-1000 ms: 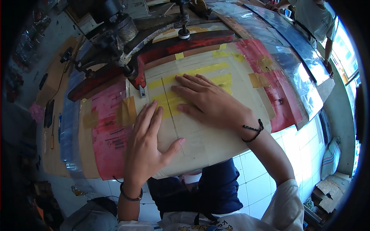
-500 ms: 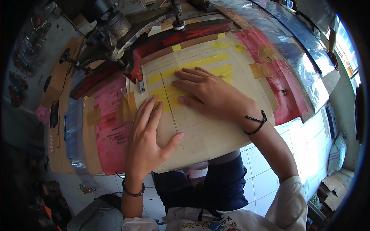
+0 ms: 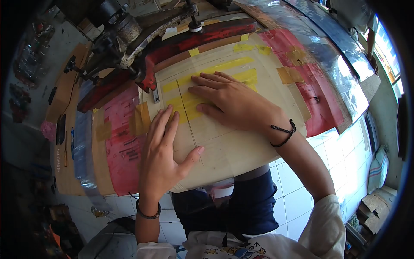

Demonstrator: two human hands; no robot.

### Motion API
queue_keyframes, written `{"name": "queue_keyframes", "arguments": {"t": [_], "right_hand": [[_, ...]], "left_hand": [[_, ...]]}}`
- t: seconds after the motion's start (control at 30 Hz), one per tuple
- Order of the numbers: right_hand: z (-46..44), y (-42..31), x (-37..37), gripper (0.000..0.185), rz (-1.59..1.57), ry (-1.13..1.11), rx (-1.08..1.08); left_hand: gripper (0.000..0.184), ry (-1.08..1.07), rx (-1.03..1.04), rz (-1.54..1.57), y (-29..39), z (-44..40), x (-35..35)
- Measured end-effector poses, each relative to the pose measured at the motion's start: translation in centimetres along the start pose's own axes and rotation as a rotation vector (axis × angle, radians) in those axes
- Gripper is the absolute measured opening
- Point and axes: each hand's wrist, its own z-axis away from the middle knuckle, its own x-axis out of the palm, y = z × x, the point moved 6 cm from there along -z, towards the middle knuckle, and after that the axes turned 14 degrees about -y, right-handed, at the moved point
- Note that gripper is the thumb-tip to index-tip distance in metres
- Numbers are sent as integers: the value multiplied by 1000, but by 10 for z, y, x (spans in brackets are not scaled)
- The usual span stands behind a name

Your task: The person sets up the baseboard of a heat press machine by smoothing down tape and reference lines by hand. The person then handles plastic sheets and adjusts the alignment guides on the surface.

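Note:
A cream sheet (image 3: 220, 151) with thin drawn lines lies on the work surface, crossed by strips of yellow tape (image 3: 248, 77). My left hand (image 3: 161, 151) rests on the sheet's left part, fingers stretched forward and thumb apart. Further right, my right hand (image 3: 228, 97) lies palm down over the yellow tape, its fingers extended. Neither hand grips anything. Just beyond my left fingertips, a small metal piece (image 3: 155, 94) sits at the sheet's edge. Along the far edge runs a worn red and black clamp bar (image 3: 202, 36).
Dark machine parts with screw knobs (image 3: 125, 30) stand at the back left. Red sheets (image 3: 123, 151) taped with brown tape (image 3: 139, 118) flank the cream sheet. Clear plastic (image 3: 332, 56) covers a surface at right. A blue pen (image 3: 72, 137) lies at far left.
The cream sheet and both hands have shifted slightly left in view, as has the clamp bar. The hands keep their flat poses on the sheet.

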Motion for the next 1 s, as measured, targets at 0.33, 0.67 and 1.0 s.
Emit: {"name": "queue_keyframes", "arguments": {"t": [0.33, 0.67, 1.0], "right_hand": [[-1, -1, -1, 45, 4, -12, -10], [-1, -2, -4, 42, -29, 48, -45], [-2, -5, -7, 43, -42, 4, -30]], "left_hand": [[76, 16, 2, 8, 2, 2, -1], [75, 32, 10, -26, 4, 2, -4], [76, 26, -13, -36, 5, 3, -8]]}}
